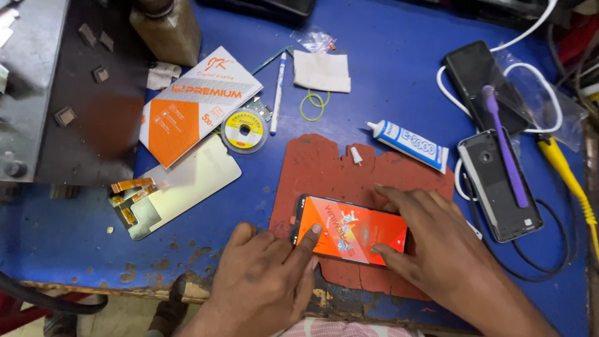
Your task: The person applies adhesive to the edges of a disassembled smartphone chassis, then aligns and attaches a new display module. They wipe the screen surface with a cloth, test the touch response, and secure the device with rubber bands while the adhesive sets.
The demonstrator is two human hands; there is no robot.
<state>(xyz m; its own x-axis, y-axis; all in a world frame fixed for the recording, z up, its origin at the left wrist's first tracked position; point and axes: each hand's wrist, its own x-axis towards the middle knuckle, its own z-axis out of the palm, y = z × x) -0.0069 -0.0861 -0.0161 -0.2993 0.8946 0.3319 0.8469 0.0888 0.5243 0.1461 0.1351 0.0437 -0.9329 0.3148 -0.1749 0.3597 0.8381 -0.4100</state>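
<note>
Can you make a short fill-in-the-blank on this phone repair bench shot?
1. The lit smartphone with the orange screen lies on a ____ rubber mat.
2. The left hand touches the screen with its ____ finger.
3. The purple plastic pry tool rests on a phone back shell lying to the ____ of the mat.
4. The white glue tube lies with its small cap ____.

Missing words: red; index; right; off
</note>
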